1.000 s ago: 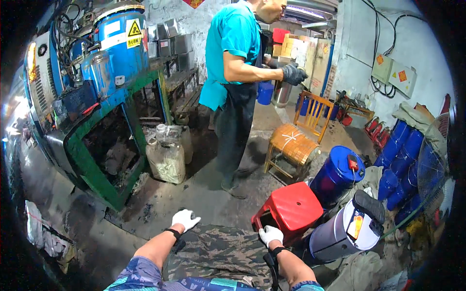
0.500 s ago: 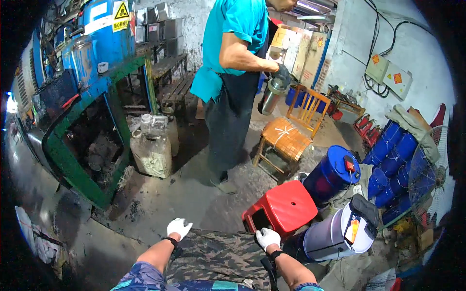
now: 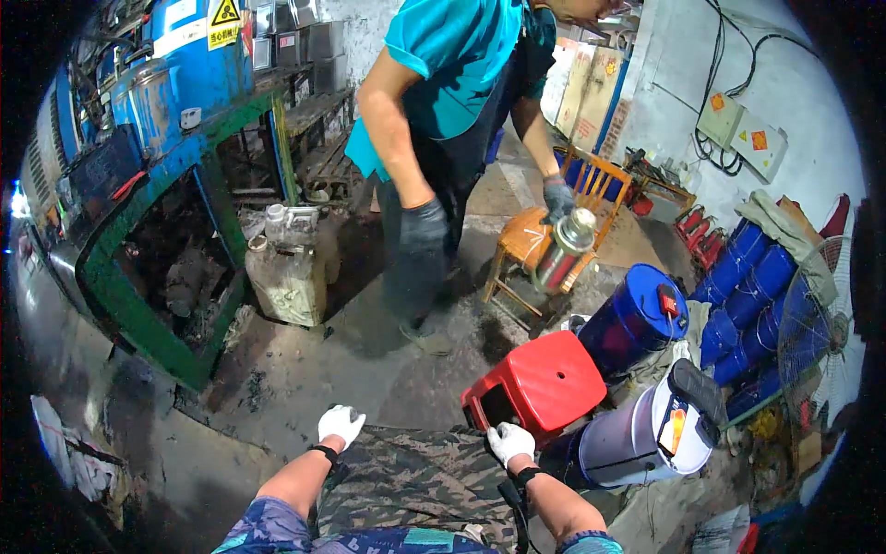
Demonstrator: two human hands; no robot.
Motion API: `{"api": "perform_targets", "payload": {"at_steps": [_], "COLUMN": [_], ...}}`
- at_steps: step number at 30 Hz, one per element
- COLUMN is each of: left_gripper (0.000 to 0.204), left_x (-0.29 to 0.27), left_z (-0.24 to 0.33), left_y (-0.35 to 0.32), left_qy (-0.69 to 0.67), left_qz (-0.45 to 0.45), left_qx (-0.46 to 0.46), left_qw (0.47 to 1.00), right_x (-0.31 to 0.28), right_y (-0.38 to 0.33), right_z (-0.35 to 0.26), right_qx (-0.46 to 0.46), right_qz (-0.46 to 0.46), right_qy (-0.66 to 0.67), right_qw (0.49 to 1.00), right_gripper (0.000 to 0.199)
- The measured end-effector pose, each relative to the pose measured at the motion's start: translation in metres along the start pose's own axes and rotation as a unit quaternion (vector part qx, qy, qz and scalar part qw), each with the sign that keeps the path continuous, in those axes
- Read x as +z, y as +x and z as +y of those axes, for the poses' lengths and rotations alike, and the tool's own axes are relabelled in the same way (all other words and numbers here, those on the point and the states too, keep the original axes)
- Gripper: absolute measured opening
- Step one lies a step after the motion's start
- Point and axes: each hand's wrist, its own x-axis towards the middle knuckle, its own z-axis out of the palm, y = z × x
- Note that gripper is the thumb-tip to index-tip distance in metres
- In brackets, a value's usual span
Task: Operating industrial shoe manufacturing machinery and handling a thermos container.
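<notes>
Camouflage cloth (image 3: 415, 485), like an apron, is spread over my lap with its far edge stretched fairly straight. My left hand (image 3: 341, 425), in a white glove, is closed at its far left corner. My right hand (image 3: 510, 443), also white-gloved, is closed at the far right corner, beside a red plastic stool (image 3: 554, 374). The fingertips of both hands are partly hidden. A co-worker (image 3: 452, 102) in a teal shirt and dark apron bends ahead of me. One grey-gloved hand of theirs holds a metal thermos (image 3: 565, 249) in front of a wooden chair (image 3: 600, 198).
A green metal frame (image 3: 138, 305) and dirty plastic jugs (image 3: 288, 282) stand left. To the right are a blue drum (image 3: 630, 319), a pale drum (image 3: 620, 448) with a black item on it, stacked blue barrels (image 3: 738, 305) and a large fan (image 3: 817, 332).
The co-worker has bent forward and to the right, and the thermos has moved lower and right, to the front of the chair. My hands have stayed where they were.
</notes>
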Motion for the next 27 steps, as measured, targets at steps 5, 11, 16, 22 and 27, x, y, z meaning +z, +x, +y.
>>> {"api": "perform_targets", "payload": {"at_steps": [5, 11, 16, 22, 27], "left_gripper": [0.041, 0.04, 0.042, 0.039, 0.033], "left_x": [0.008, 0.013, 0.012, 0.045, 0.079], "left_z": [-0.004, 0.0, 0.026, 0.044, 0.037], "left_y": [-0.001, 0.002, 0.014, 0.036, 0.038], "left_qy": [0.002, 0.015, 0.025, -0.069, -0.15], "left_qz": [0.012, -0.002, -0.01, 0.007, 0.026], "left_qx": [0.005, 0.011, -0.007, 0.015, 0.027], "left_qw": [1.0, 1.0, 1.0, 0.997, 0.988], "right_x": [0.004, -0.001, 0.008, 0.017, 0.104], "right_y": [-0.004, -0.005, 0.016, 0.036, -0.028], "right_z": [0.005, 0.008, 0.041, 0.13, 0.247], "right_qx": [-0.014, -0.009, -0.01, 0.071, 0.187], "right_qz": [0.039, 0.042, 0.068, 0.159, 0.129], "right_qy": [0.028, 0.06, 0.119, 0.311, 0.222], "right_qw": [0.999, 0.997, 0.99, 0.934, 0.948], "right_gripper": [0.047, 0.046, 0.043, 0.035, 0.047]}}
